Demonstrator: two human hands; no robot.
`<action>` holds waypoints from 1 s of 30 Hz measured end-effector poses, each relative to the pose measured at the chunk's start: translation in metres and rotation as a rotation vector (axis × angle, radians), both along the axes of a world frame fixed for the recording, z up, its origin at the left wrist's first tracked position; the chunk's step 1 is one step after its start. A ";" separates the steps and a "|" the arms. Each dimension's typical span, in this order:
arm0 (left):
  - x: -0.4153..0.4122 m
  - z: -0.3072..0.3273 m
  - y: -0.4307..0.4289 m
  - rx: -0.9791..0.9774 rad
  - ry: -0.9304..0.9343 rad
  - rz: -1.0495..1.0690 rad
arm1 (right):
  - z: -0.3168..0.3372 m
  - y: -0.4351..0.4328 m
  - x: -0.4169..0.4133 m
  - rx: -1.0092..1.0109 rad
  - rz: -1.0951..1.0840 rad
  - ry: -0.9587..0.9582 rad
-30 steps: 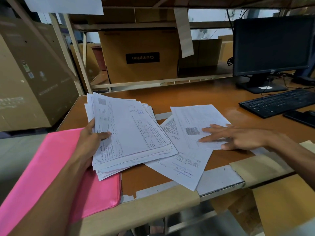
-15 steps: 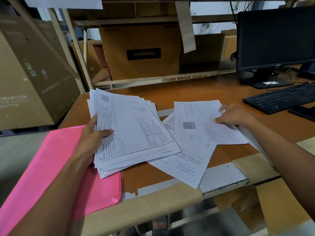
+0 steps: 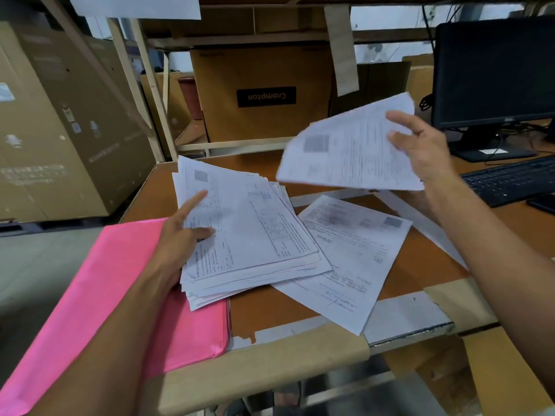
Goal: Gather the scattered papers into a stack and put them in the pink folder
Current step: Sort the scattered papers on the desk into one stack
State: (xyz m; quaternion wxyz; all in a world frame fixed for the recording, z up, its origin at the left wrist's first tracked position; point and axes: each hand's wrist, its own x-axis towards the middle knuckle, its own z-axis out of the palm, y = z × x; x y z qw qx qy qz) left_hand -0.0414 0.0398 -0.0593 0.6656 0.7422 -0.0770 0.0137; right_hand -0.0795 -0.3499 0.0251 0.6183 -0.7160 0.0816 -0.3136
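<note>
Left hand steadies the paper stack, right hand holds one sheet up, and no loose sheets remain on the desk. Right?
No: the head view shows a loose white printed sheet lying on the orange-brown desk, partly under the white paper stack. The rest, raised white sheet included, is right.

Monitor (image 3: 495, 73), keyboard (image 3: 510, 180), cardboard box (image 3: 264, 94) behind desk (image 3: 420, 259).

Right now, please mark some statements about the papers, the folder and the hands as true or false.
1. The right hand holds a sheet above the desk. True.
2. The left hand is empty. False: it grips the stack of papers.
3. Papers are inside the pink folder. False: the stack lies partly on top of it.
4. A loose sheet lies on the desk, partly under the stack. True.
</note>
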 end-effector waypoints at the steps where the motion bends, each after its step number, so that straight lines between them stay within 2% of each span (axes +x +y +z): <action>1: 0.000 0.000 0.001 -0.004 0.035 -0.005 | 0.001 0.008 0.002 0.026 0.062 0.046; 3: 0.000 0.000 0.002 -0.029 0.094 -0.006 | -0.011 0.025 0.011 -0.014 0.125 0.140; 6: -0.001 0.001 0.001 -0.073 0.128 0.022 | -0.040 0.056 0.024 -0.238 0.133 0.185; 9: -0.005 0.002 -0.005 -0.113 0.113 0.032 | -0.056 0.092 0.031 -0.284 0.271 0.198; 13: -0.006 0.004 -0.007 -0.185 0.138 0.032 | -0.068 0.132 0.041 -0.401 0.273 0.245; 17: -0.003 0.001 -0.002 0.000 0.030 0.019 | -0.070 0.153 0.041 -0.596 0.268 0.320; 19: 0.000 -0.002 0.001 -0.029 0.033 -0.005 | -0.064 0.151 0.034 -0.696 0.197 0.352; 21: 0.001 -0.003 0.002 -0.041 0.052 0.007 | -0.062 0.133 0.025 -0.894 0.055 0.409; 24: 0.001 -0.002 0.002 -0.058 0.067 0.028 | -0.080 0.094 -0.002 -1.103 -0.076 0.653; 27: -0.001 0.000 0.002 -0.081 0.067 0.045 | -0.105 0.064 -0.026 -1.188 0.100 0.914; 30: -0.001 0.000 0.003 -0.085 0.077 0.072 | -0.107 0.041 -0.027 -1.213 0.230 0.937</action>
